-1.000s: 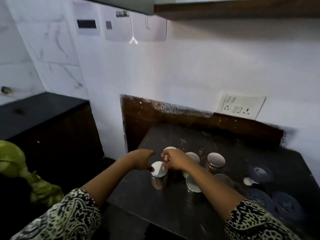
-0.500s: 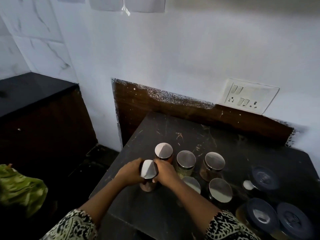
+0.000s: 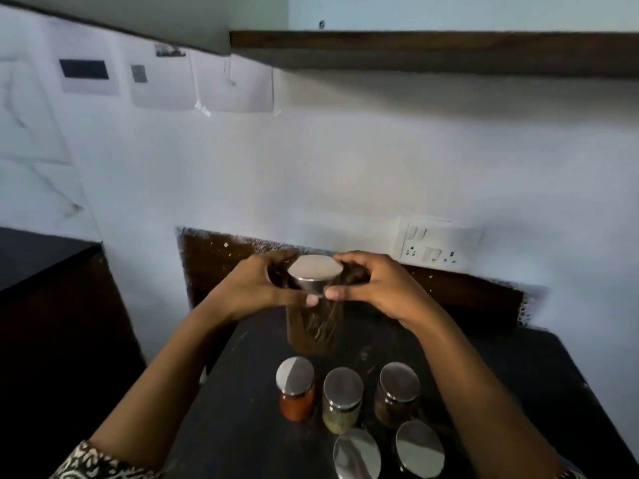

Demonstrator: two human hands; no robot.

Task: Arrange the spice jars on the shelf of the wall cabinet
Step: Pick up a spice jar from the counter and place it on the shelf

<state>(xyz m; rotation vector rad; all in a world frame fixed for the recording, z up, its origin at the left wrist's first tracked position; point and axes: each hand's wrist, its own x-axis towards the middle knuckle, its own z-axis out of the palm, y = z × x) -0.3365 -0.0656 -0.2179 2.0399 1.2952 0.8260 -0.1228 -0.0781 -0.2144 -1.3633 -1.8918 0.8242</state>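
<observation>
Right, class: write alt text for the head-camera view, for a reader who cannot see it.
A left hand and a right hand grip a steel-lidded spice jar near its top, above a dark counter. Five more lidded jars stand on it nearer the camera; the wall cabinet runs overhead.

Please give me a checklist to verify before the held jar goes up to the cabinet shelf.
1. Grip: left hand and right hand both hold the glass jar with a steel lid and brown contents near its top: ok.
2. Lid sits flat: ok.
3. Jar near upright: ok.
4. Jar lifted clear of the red-filled glass jar on the black counter: ok.
5. Room in the brown-edged wall cabinet: cannot tell.
</observation>
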